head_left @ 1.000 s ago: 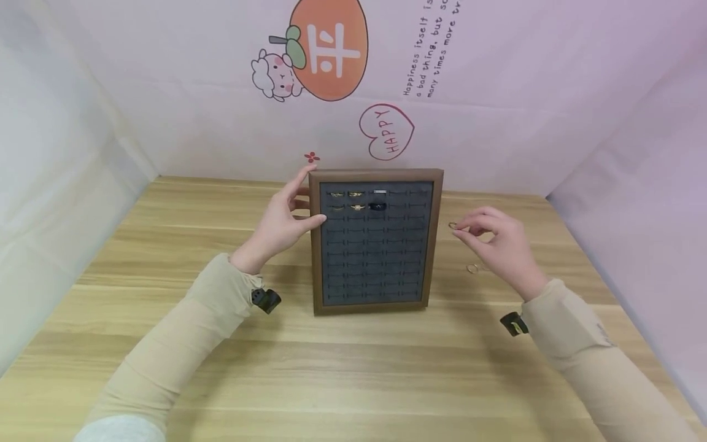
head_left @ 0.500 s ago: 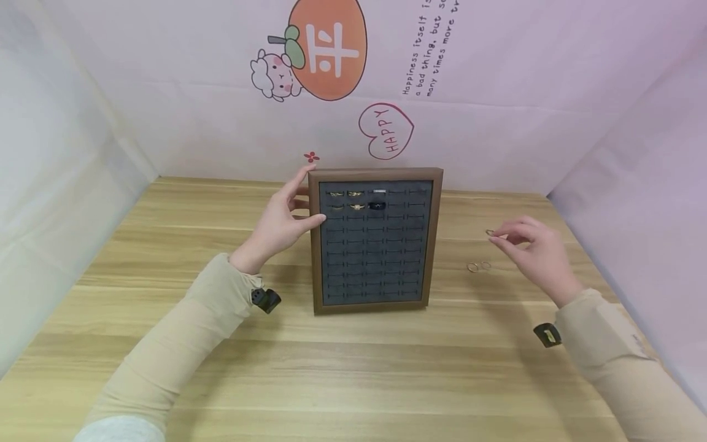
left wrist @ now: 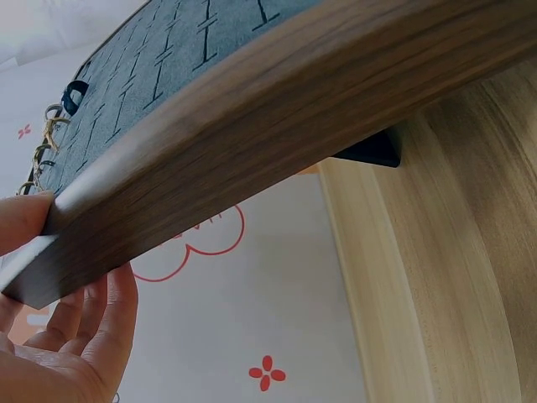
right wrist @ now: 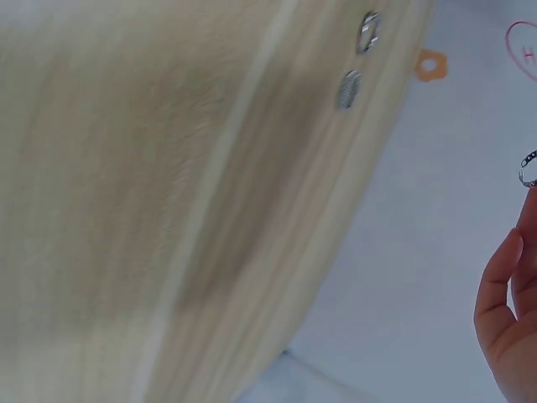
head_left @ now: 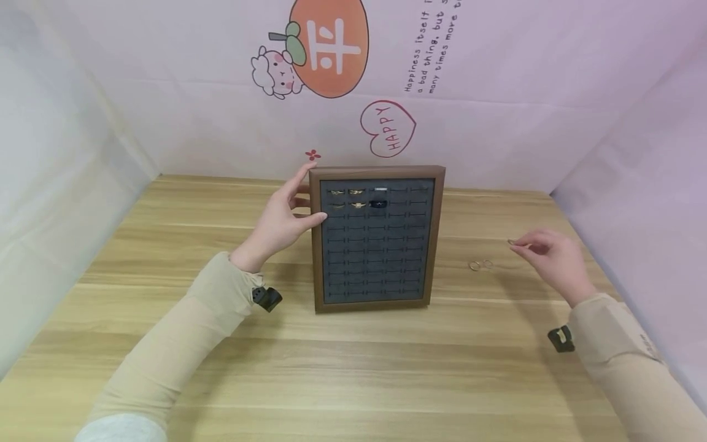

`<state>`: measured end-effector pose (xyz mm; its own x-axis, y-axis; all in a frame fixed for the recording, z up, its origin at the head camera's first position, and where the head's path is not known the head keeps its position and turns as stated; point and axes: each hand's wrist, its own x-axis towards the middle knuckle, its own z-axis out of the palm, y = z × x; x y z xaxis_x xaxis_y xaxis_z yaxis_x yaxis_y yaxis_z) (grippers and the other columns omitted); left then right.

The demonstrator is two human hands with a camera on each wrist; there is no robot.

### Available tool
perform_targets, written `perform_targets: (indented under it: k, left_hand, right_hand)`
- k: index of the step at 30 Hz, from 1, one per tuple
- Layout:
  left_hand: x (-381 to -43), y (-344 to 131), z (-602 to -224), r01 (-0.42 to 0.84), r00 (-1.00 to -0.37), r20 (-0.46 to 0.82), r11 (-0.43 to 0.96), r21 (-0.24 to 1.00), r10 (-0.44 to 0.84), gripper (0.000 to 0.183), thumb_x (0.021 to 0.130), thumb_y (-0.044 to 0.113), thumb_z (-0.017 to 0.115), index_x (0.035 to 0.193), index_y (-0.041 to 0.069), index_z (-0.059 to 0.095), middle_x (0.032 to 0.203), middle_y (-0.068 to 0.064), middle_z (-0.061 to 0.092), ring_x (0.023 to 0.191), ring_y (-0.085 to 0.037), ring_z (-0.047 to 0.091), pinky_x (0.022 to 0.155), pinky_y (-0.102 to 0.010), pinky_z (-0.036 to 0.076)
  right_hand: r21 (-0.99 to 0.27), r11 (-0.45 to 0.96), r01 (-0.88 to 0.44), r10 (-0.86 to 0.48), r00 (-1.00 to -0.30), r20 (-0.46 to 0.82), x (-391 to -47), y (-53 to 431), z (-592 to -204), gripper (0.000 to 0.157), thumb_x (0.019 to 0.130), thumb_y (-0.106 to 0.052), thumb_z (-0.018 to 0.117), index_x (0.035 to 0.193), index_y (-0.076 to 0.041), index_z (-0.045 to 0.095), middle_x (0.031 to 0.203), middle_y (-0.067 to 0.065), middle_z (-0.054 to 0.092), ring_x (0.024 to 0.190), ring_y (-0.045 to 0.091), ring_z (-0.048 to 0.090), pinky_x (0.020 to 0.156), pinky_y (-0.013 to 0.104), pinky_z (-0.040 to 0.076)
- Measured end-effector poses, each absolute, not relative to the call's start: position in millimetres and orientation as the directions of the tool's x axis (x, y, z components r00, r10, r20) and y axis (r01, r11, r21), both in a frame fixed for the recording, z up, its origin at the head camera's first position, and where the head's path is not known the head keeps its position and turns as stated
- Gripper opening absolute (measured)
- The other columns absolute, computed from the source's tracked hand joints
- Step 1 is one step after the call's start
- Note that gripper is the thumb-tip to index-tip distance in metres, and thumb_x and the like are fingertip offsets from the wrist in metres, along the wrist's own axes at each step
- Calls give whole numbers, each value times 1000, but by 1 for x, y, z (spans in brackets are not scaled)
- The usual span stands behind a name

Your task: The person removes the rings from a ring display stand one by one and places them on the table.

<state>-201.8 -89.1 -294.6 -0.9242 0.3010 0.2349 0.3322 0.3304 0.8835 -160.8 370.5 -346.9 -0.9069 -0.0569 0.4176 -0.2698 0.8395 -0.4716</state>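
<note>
A wood-framed ring display board [head_left: 377, 258] with a dark slotted pad stands tilted on the table. My left hand [head_left: 278, 224] grips its upper left edge, thumb on the front of the frame and fingers behind. Several rings sit in the top two rows at the left, among them a gold ring with a stone [head_left: 358, 205] and a dark ring [head_left: 378, 204]. Out to the right, my right hand [head_left: 555, 261] pinches a small ring [right wrist: 528, 168] between thumb and fingertips, above the table. Two loose rings, a gold one [head_left: 474, 266] and a paler one [head_left: 488, 264], lie between that hand and the board.
The wooden table [head_left: 331, 374] meets a printed white cloth backdrop [head_left: 497, 141] behind the board. More cloth hangs along the left and right sides. A black support [left wrist: 373, 151] shows behind the frame in the left wrist view.
My right hand has moved right, away from the board, and slightly nearer, carrying the pinched ring. The paler loose ring has come into view. My left hand keeps its hold on the frame.
</note>
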Motion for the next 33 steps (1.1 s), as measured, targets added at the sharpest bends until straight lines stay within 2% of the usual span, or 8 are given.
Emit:
perform_targets:
  k: [3,7,10,15,17,22,33]
  left_hand:
    - [-202,-89,-295,334,-924,238,328,884,301,84,84,2,68,150,29,23,133,-17,45,107,-31,56,86,-44,54]
    - [-202,-89,-294,327,-926,233,323,888,296,84,84,1,68,150,29,24,131,-17,46,106,-31,57,86,-44,54]
    - [-202,-89,-294,325,-927,232,322,889,294,84,84,1,68,150,30,24,130,-17,46,106,-31,56,87,-44,54]
    - [-202,-89,-294,327,-927,235,324,888,292,84,84,1,68,150,29,24,130,-17,47,107,-31,57,86,-44,54]
    - [-203,-89,-295,328,-927,237,322,888,292,84,84,1,68,150,28,24,131,-17,47,107,-31,57,86,-44,54]
    - [-202,-90,-295,329,-927,238,323,887,291,84,84,1,68,150,28,24,131,-17,47,107,-31,57,86,-44,54]
    - [-202,-89,-295,317,-931,224,336,887,288,84,84,2,68,150,31,24,130,-16,47,108,-31,57,87,-43,54]
  right_hand:
    - [-477,848,-231,-51,-931,361,-162,376,-350,12,84,-9,71,89,1,72,88,14,67,69,-20,44,62,2,39]
    - [-464,864,-194,-54,-954,296,-166,382,-354,16,86,-13,70,93,2,71,93,22,67,67,-18,44,59,6,40]
    - [-445,879,-170,-57,-965,256,-170,387,-358,17,86,-14,69,94,1,71,95,23,67,68,-9,48,59,11,41]
    - [-432,894,-121,-48,-983,176,-174,393,-368,18,86,-15,69,95,1,70,98,24,66,74,17,58,61,19,44]
    - [-434,894,-111,-48,-987,153,-175,395,-372,19,87,-15,68,96,1,70,98,24,66,77,23,60,63,26,48]
    - [-429,897,-110,-66,-991,116,-177,399,-381,21,87,-17,67,97,1,69,94,23,68,76,25,62,68,43,51]
    - [-414,904,-105,-91,-994,53,-181,400,-384,24,86,-24,69,96,-2,71,93,19,70,80,27,63,73,48,50]
